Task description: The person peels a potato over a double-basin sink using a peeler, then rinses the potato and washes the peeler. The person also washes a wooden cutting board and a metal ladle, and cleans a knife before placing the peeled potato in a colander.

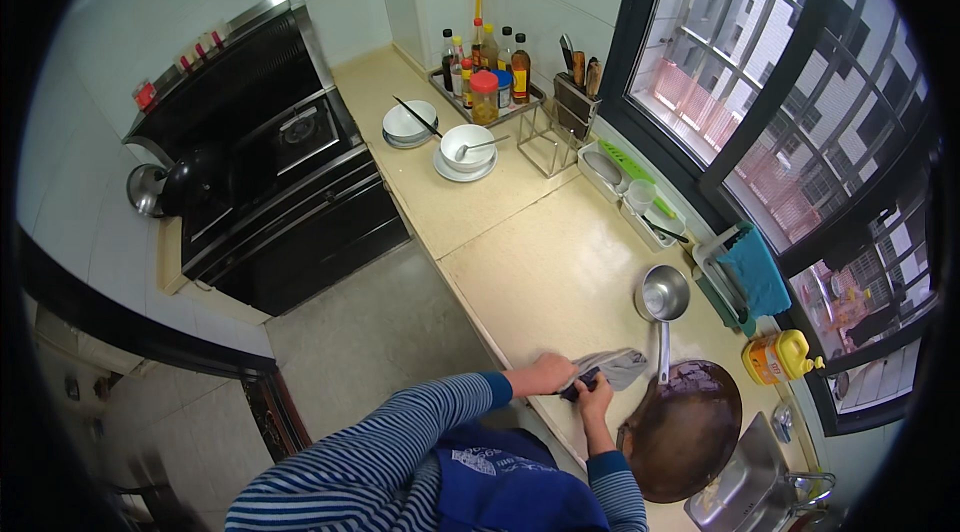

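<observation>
My left hand grips a grey cloth above the front edge of the counter. Close beside it, my right hand has its fingers on a dark part of the same bundle. Whether that dark part is cloth or a separate thing cannot be told. A large brown-black wok lies just right of my right hand, reaching to the sink. Beyond the cloth stands a steel saucepan, its handle pointing back to the wok's rim.
A steel sink with a tap is at lower right. A yellow jug and a dish rack with a blue cloth line the window. Bowls, bottles and a knife block stand farther back; a black stove is left.
</observation>
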A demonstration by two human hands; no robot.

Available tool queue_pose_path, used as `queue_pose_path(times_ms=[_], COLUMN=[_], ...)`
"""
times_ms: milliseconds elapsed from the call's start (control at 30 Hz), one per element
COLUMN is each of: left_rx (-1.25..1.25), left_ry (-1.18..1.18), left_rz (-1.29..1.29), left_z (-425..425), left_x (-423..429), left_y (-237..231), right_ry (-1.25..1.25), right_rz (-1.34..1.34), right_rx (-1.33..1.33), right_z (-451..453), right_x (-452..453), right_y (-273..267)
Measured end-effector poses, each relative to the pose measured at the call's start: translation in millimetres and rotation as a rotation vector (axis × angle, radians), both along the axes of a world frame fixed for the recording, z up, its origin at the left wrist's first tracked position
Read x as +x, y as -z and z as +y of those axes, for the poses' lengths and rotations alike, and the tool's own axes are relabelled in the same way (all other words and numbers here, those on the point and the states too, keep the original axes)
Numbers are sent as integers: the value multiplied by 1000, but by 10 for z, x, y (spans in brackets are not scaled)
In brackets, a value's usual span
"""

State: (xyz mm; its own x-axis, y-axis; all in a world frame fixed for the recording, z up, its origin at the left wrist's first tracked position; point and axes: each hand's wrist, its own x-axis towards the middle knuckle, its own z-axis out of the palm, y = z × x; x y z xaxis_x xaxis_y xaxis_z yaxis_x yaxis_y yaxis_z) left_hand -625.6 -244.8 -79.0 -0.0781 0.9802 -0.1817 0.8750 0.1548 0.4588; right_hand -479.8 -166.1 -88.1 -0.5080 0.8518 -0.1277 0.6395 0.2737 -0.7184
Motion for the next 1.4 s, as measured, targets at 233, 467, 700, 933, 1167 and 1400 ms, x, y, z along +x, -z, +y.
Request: queue_pose_path(times_ms=[233, 467, 700, 933, 1167, 1400], left_rx=[-62, -122, 450, 857, 866, 900], left_ry=[-261, -281, -441, -442, -231, -216], left_rz=[-85, -30, 11, -171, -133, -260], left_z=[-84, 213, 929, 2057, 2663, 2848], left_x=[-778, -1597, -3107, -4617, -5160, -5243], left_y=[-163, -221, -1082, -1838, -1976, -1965], right_ry=[-22, -161, -262, -75, 233, 167], right_rz=[207, 318, -5, 194, 386, 21], right_rx=[-279, -334, -199, 196, 660, 598], right_z=[-93, 213, 548, 1531, 2556, 2536], right_x=[-851, -1714, -2552, -3897, -5289, -5570], right_y=[11, 14, -128, -985, -2065, -2444])
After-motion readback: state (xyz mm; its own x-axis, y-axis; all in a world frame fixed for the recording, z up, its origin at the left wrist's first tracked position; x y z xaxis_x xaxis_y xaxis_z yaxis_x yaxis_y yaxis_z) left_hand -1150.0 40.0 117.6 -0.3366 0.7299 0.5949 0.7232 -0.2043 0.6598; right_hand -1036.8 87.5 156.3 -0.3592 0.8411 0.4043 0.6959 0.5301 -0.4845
